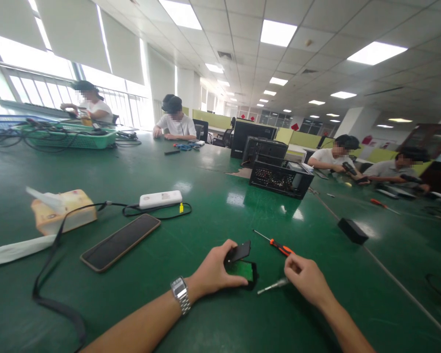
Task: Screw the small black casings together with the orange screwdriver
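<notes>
My left hand [218,269] grips a small black case [256,277] with a green circuit board [242,270] inside, thumb along its near edge. A flat black cover [239,251] is tilted up over the far side of the board, against my left fingers. My right hand [305,275] is closed, its fingers curled near the handle end of a screwdriver with a pale metal shaft [272,286]; what the fingers hold is hard to make out. Just beyond my right hand lies an orange and black screwdriver [280,246], its tip pointing away to the left.
On the green table [206,220] lie a phone [120,241], a white power bank [160,199] with a cable, and a tissue pack [66,211]. Farther off are a green basket [69,137], a black metal chassis [281,176] and a black block [353,231]. Several people sit around.
</notes>
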Demonstrator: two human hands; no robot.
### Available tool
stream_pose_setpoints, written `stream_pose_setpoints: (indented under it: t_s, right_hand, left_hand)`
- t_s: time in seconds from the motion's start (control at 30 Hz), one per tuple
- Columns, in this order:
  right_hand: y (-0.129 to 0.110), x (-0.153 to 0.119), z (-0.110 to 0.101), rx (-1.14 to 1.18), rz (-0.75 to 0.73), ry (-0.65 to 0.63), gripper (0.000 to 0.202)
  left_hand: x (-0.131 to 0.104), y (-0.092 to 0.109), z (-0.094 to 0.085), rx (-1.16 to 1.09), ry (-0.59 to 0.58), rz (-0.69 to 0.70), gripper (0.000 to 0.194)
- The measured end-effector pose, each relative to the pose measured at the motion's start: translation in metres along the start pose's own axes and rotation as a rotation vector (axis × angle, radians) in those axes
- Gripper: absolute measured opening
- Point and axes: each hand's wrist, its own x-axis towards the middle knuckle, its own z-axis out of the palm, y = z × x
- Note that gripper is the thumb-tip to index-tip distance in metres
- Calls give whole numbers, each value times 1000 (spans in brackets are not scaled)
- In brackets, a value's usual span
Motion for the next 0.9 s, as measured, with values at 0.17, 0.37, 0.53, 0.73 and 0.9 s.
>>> stream_pose_setpoints:
  t_s: [0.17,0.37,0.53,0.73,0.9]
  right_hand:
    - [-15,-2,9,-165,-124,61,25]
    - [-71,-8,21,-55,-503,361,58]
    - [-97,-14,32,-243,-548,134,51]
    - [-98,-14,35,-209,-528,-91,48]
    - [-102,-14,34,-203,-527,-109,44]
  left_hand:
    - [1,4,-1,74,-4,-19,67]
    - [4,4,-2,244,-47,51,64]
    - [6,5,-1,340,-78,115,63]
    - [6,-1,-2,338,-122,137,89]
    - [7,-8,-3,289,-120,210,89]
